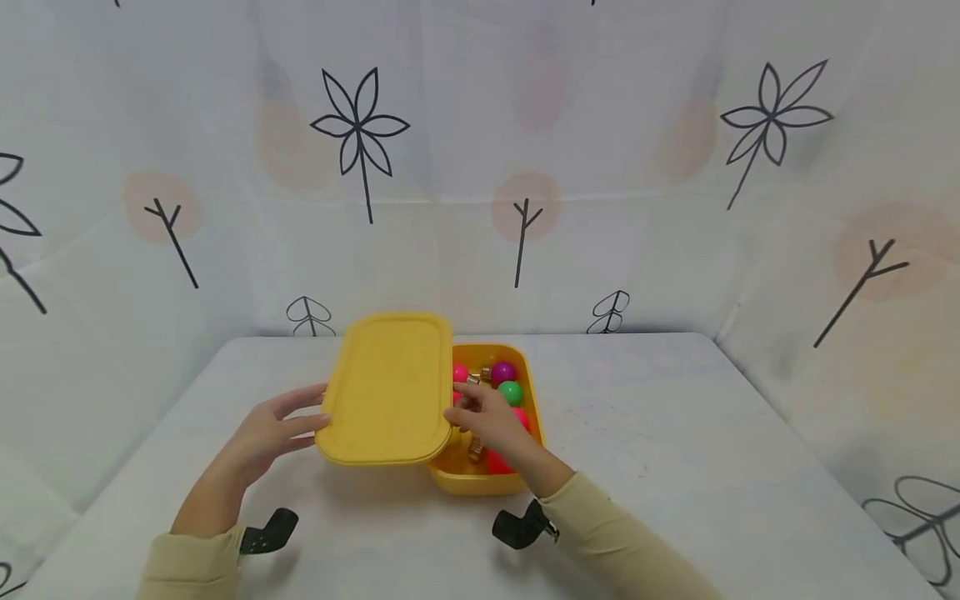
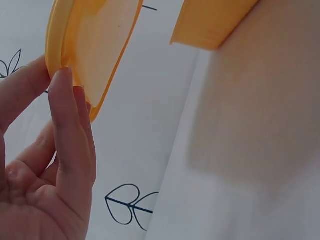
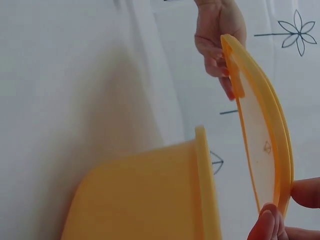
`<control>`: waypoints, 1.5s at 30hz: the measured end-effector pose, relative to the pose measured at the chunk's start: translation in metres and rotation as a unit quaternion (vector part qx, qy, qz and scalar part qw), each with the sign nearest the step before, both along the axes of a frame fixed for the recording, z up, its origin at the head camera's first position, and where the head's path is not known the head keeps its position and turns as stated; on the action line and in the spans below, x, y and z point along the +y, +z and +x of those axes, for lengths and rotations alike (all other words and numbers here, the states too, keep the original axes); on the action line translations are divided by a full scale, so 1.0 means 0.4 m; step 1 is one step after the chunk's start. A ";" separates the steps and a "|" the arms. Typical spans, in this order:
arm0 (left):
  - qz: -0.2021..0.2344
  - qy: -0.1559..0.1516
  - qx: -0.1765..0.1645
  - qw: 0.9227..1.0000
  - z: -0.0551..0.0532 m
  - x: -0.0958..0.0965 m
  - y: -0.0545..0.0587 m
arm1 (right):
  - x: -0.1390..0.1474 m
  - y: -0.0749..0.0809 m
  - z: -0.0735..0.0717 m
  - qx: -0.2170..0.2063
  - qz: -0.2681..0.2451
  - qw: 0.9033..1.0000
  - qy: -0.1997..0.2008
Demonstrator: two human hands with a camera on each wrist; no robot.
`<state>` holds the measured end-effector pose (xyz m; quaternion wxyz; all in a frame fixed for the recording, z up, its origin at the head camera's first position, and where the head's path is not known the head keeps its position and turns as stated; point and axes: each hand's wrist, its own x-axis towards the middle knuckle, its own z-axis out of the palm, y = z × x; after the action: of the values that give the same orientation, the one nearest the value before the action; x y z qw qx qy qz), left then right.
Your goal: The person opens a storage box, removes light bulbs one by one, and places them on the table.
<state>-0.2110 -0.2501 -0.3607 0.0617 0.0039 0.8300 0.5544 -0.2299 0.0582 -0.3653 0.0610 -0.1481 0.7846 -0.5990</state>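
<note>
Between both hands a yellow plastic lid (image 1: 390,387) is held up, tilted, over the left part of a yellow box (image 1: 487,485). My left hand (image 1: 266,433) pinches the lid's left edge, thumb and fingers on either side, as the left wrist view shows. At the opposite edge, my right hand (image 1: 487,417) pinches the rim between thumb and fingers, above the box. Inside the box lie several colored bulb-shaped pieces, among them a purple bulb (image 1: 504,372), a green bulb (image 1: 511,393) and pink ones; the lid hides the box's left side.
The box stands on a white table (image 1: 637,433) with a patterned white cloth (image 1: 465,167) hanging behind and at the sides. A dark device (image 1: 270,532) is strapped at the left wrist and another dark device (image 1: 519,527) at the right.
</note>
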 end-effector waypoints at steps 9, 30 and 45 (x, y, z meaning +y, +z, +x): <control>-0.017 0.004 -0.006 1.000 0.016 -0.057 -0.001 | -0.055 -0.003 0.014 -0.015 -0.002 1.000 -0.008; -0.052 -0.006 -0.042 0.998 0.025 -0.177 -0.025 | -0.187 -0.025 0.042 -0.054 -0.036 0.998 0.003; -0.051 0.014 -0.082 0.995 0.008 -0.232 -0.073 | -0.262 -0.062 0.058 -0.088 -0.030 0.995 -0.036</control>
<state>-0.2077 -0.3429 -0.3900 0.1221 -0.0568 0.8491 0.5107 -0.2066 -0.0468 -0.3901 0.1034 -0.0682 0.7627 -0.6347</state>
